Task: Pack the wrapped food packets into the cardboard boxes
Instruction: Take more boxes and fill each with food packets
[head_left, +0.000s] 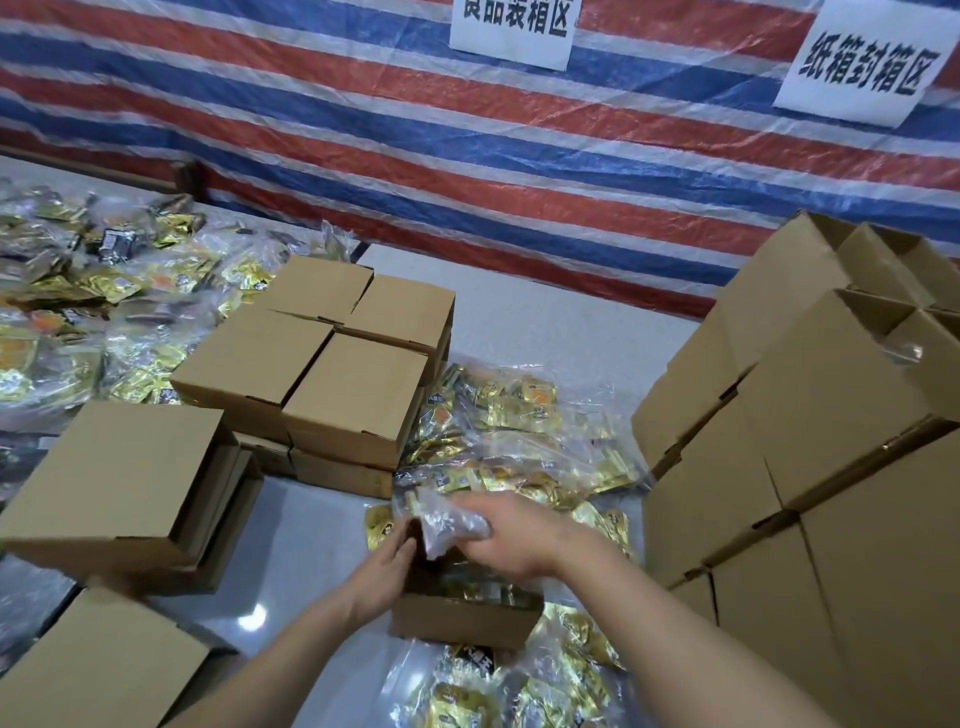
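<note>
Two hands work at 6 o'clock: left hand (387, 564), right hand (511, 540). Two white signs hang at 12 and 2 o'clock: first sign (511, 31), second sign (860, 78). Four closed boxes (332, 353) top the stack at 10 o'clock; packets (509, 441) are too many to count.

Both forearms are bare to the frame edge, the left hand (387, 564) and right hand (511, 540) ungloved.

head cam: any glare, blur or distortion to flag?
Head view: wide-angle bending at the edges, stacked boxes lean; ceiling-light glare spot on the table; right hand and its clear bag motion-smeared; foil packets sparkle, print unreadable.
</note>
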